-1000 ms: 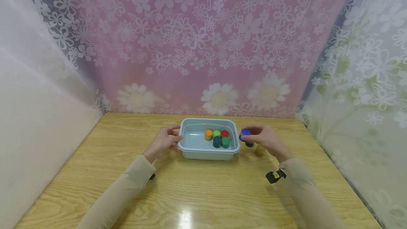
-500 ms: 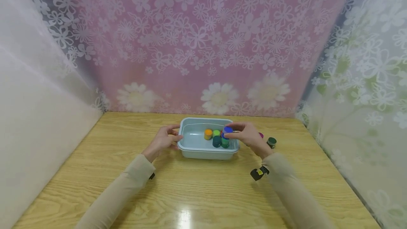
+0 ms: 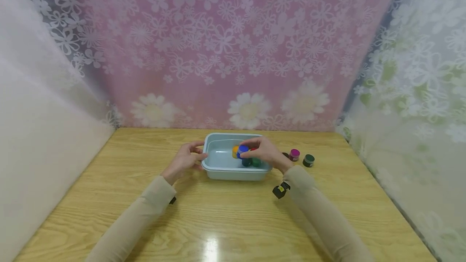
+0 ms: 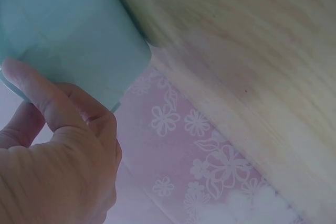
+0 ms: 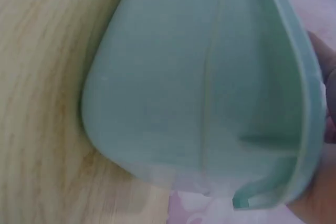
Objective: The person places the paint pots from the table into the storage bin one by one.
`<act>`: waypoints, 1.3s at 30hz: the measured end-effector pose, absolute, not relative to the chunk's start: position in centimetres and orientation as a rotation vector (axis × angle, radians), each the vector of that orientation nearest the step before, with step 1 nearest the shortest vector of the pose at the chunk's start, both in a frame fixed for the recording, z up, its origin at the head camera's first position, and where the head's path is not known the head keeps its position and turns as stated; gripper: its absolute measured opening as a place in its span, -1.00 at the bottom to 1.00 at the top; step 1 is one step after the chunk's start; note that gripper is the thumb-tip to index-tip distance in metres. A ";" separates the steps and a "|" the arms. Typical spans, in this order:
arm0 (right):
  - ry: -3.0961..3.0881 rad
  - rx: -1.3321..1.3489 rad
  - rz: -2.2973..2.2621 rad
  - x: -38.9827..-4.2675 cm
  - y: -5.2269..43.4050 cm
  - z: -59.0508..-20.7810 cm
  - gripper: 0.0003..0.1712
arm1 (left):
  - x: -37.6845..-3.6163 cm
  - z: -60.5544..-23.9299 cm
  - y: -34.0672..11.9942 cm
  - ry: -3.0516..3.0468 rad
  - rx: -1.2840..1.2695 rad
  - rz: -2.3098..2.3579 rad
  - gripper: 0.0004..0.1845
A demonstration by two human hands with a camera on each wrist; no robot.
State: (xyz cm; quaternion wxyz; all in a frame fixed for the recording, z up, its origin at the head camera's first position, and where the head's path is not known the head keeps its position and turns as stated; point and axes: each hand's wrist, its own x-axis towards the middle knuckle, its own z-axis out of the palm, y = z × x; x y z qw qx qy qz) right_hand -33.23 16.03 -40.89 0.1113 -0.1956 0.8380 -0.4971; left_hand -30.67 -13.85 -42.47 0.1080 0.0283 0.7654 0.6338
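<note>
In the head view, my left hand (image 3: 185, 160) holds the left end of a pale blue plastic tub (image 3: 236, 175). The left wrist view shows the thumb and fingers of that hand at the tub's rim. Over the tub's inside, my right hand (image 3: 265, 151) pinches a small blue paint jar (image 3: 242, 151) between thumb and fingers. Beneath and beside it in the tub are an orange jar (image 3: 235, 151), a dark teal jar (image 3: 246, 163), a green jar (image 3: 256, 162) and a partly covered red jar (image 3: 253, 148). In the right wrist view, the tub's outer wall (image 5: 152, 82) hides the held jar.
Right of the tub, on the wooden table (image 3: 225, 217), stand a magenta jar (image 3: 294, 155), a dark green jar (image 3: 308, 161) and a dark jar (image 3: 285, 155) partly behind my right wrist. A pink flowered cloth (image 3: 204, 72) hangs behind the table.
My right hand has carried the blue jar leftward from beside the tub, across its right rim, to above the jars inside. My left hand keeps its place at the tub.
</note>
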 end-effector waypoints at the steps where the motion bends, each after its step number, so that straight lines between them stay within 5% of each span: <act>1: 2.472 -0.589 -1.437 -33.4 15.8 -40.9 -0.45 | -30.6 -42.4 -13.9 2.254 0.079 1.865 -0.38; 39: 2.657 -0.556 -0.986 -36.2 13.0 -43.0 -0.56 | -30.7 -42.5 -13.8 2.232 0.060 1.894 -0.39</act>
